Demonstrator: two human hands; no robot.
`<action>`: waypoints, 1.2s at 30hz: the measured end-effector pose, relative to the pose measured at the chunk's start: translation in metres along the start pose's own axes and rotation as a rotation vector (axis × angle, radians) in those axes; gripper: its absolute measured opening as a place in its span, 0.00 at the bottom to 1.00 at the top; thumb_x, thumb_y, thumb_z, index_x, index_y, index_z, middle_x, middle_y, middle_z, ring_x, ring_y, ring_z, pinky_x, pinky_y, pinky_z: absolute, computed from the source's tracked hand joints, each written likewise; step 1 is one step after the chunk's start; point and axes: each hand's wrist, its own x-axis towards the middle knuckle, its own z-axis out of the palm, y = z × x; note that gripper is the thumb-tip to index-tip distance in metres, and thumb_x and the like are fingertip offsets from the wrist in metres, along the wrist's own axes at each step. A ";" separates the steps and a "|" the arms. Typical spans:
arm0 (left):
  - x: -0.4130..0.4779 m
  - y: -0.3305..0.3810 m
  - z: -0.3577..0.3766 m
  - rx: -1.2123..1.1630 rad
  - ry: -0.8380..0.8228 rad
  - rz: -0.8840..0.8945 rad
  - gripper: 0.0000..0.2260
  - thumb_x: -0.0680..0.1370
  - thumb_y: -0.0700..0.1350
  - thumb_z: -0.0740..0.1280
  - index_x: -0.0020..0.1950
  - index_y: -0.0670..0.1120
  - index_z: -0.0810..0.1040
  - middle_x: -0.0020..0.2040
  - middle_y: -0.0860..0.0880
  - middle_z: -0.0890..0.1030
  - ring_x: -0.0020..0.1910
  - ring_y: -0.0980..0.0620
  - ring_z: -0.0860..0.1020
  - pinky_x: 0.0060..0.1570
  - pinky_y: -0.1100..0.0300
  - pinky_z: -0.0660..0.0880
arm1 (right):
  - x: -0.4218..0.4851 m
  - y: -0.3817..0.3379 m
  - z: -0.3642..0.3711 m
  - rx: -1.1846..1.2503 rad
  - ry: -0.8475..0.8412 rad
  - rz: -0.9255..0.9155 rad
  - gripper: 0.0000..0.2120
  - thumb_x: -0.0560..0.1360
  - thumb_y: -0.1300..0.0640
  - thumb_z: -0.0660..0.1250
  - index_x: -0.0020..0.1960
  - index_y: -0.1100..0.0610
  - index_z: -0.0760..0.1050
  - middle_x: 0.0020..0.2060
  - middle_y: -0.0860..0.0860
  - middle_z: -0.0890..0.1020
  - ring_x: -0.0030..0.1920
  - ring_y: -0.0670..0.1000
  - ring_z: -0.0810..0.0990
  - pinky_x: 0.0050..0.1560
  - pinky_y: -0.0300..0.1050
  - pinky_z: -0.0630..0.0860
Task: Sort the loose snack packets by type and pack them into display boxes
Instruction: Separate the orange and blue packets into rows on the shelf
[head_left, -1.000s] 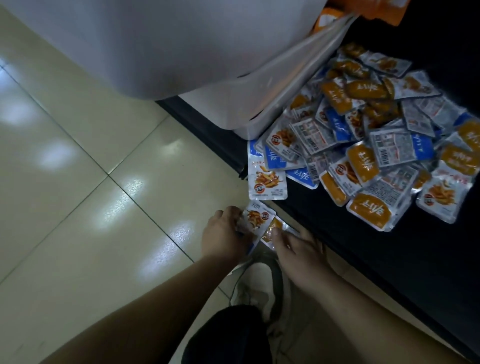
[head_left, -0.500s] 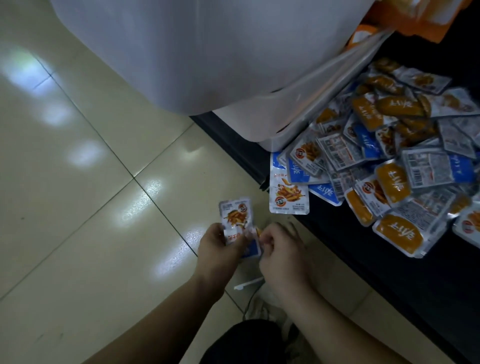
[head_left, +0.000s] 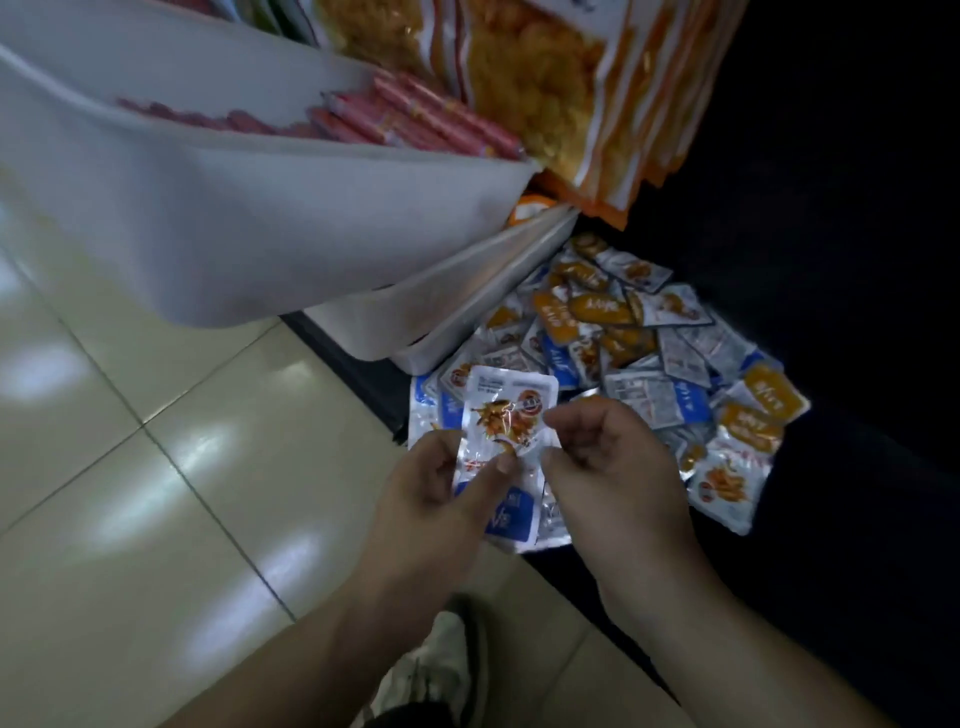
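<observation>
Snack packets, blue-and-white, we find pinched by thumb and fingers of the left hand, near the dark shelf. Curled fingers of the right hand meet their right edge; we cannot tell the grip. A loose pile lies on that shelf.

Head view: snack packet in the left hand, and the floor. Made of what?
The snack packet looks like glossy printed plastic or foil film: crinkled, with bright glints. The floor looks like pale glazed tile, probably ceramic: mirror-like light patches, thin dark joints.
</observation>
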 end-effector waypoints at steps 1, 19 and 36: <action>0.006 0.007 0.009 0.021 -0.007 0.020 0.09 0.77 0.45 0.75 0.55 0.45 0.82 0.49 0.47 0.88 0.50 0.45 0.87 0.52 0.43 0.83 | 0.005 -0.003 -0.008 0.044 0.003 0.002 0.14 0.77 0.68 0.70 0.49 0.48 0.81 0.42 0.40 0.85 0.43 0.35 0.82 0.39 0.28 0.76; 0.062 -0.016 0.081 1.441 -0.263 0.840 0.34 0.74 0.56 0.71 0.78 0.58 0.65 0.84 0.44 0.54 0.83 0.36 0.47 0.76 0.31 0.56 | 0.033 0.083 -0.138 -0.461 0.239 0.015 0.20 0.75 0.55 0.72 0.60 0.33 0.77 0.70 0.38 0.70 0.71 0.49 0.71 0.68 0.51 0.73; 0.107 -0.016 0.087 1.830 -0.389 0.903 0.37 0.71 0.70 0.69 0.78 0.61 0.67 0.80 0.41 0.66 0.78 0.30 0.64 0.67 0.26 0.64 | 0.074 0.059 -0.107 -0.471 0.021 0.174 0.37 0.78 0.51 0.67 0.82 0.42 0.55 0.83 0.48 0.43 0.83 0.54 0.42 0.80 0.57 0.57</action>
